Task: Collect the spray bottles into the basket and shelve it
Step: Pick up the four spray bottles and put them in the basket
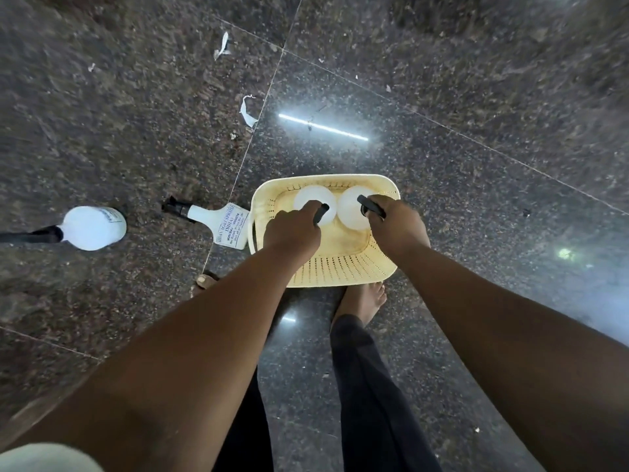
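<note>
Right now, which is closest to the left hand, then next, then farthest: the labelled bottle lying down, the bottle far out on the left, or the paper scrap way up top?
From the left hand:
1. Labelled bottle, lying against the basket's left side.
2. Far-left bottle, out on the floor.
3. Paper scrap, far ahead, up top.

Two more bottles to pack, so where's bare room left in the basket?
Near half of the basket, between both hands and the near wall, is bare. The far end is crowded: two bottles stand side by side.
</note>
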The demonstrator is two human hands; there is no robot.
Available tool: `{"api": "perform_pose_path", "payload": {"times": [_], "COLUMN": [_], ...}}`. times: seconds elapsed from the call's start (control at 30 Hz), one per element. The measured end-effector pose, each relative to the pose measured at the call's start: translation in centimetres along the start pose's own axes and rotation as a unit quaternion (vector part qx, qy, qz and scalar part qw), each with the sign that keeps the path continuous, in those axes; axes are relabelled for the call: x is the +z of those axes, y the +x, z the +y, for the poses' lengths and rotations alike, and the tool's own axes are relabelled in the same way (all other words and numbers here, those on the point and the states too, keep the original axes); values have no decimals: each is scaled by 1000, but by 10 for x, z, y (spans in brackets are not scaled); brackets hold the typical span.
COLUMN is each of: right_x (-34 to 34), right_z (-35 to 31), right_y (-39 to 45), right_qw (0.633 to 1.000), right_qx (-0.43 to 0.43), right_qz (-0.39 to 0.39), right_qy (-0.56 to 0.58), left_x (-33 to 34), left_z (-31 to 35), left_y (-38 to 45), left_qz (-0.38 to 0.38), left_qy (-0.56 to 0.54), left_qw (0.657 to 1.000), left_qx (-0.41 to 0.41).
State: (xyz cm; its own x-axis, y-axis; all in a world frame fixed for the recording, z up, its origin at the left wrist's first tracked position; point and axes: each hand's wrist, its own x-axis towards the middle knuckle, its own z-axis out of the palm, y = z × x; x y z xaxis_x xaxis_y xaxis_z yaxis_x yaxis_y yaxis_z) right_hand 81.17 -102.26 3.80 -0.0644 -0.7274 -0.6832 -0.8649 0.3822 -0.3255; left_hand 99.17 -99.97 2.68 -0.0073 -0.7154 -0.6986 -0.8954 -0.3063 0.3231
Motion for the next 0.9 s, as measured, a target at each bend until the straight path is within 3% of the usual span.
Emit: {"api": "perform_pose_path", "payload": {"times": [0.23,0.37,0.47,0.63,0.7,0.8,0.9], "right_x": [12,19,30,74,97,127,165], "right_z": [-10,-35,-66,-135,-168,-212,-254], "right_y": [-8,-27,-43,-58,-59,-51,-37], "right_qw": [997,990,980,953,934,923,921], "right_qx": [11,15,-42,-210,-273,-311,-290], "right_qz": [1,93,149,88,48,-33,-96], "right_qy": [-70,-103,-123,-198,-225,-223,-243], "left_x": [-12,-33,-53,-95,-115,-125,-143], "left_z": [-9,-36,-84,-202,-259,-315,-365], "left_y": [-1,-22,-39,-75,-87,-104,-105], "left_qz": [-1,32,73,186,248,327,340], "left_qy": [-35,-62,-99,-26,-27,-92,-267], "left_qw": [999,997,992,981,962,907,825], "left_qx": [12,13,2,-47,-110,-251,-365]}}
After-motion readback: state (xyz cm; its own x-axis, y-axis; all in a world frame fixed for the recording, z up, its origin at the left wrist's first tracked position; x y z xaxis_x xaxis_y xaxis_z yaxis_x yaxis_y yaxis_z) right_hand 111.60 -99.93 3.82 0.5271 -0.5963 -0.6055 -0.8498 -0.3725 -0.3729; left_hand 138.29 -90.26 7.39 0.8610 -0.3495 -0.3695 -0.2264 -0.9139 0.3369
